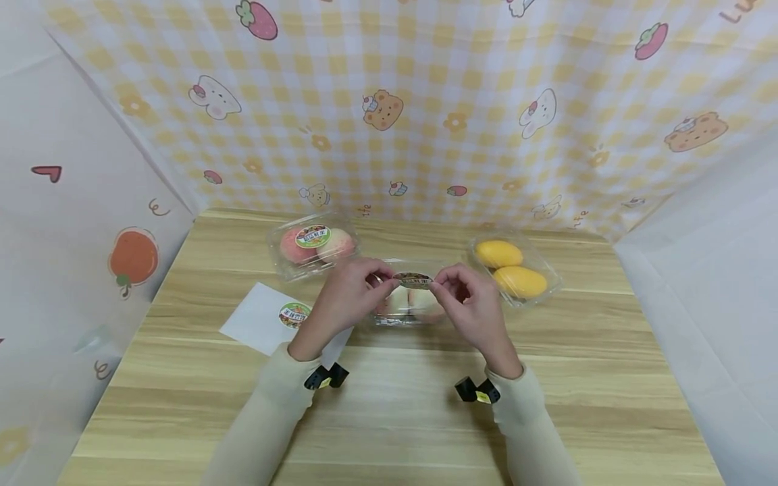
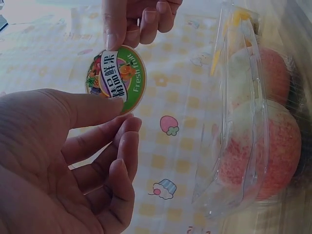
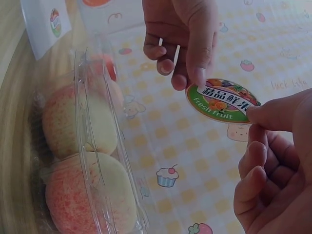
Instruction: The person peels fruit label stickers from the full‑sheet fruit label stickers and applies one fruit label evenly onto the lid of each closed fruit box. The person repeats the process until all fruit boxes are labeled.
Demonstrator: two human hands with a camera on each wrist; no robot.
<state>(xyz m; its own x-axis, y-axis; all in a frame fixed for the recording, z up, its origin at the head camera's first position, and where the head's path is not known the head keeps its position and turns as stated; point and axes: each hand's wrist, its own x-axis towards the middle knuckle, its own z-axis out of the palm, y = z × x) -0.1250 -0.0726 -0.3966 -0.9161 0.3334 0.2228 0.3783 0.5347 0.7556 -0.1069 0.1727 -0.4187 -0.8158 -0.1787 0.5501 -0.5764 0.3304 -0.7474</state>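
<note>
Between both hands is an oval fruit sticker (image 1: 413, 279) with a green border, reading "Fresh fruit" in the wrist views. My left hand (image 1: 352, 295) pinches one end between thumb and fingers. At the other end, my right hand (image 1: 471, 306) pinches it the same way. Beneath the sticker in the head view stands a clear plastic box (image 1: 395, 322) with two peaches (image 3: 92, 190) inside, their skins pink and cream. The sticker is held up above the box lid, apart from it in the wrist views.
At the back left a clear box (image 1: 282, 270) of two peaches bears a like sticker (image 1: 313, 236) on its lid. Another box (image 1: 550, 266), at right, contains two yellow mangoes (image 1: 519, 281). White backing paper (image 1: 252, 320) with one sticker (image 1: 294, 314) lies partly under the left forearm.
</note>
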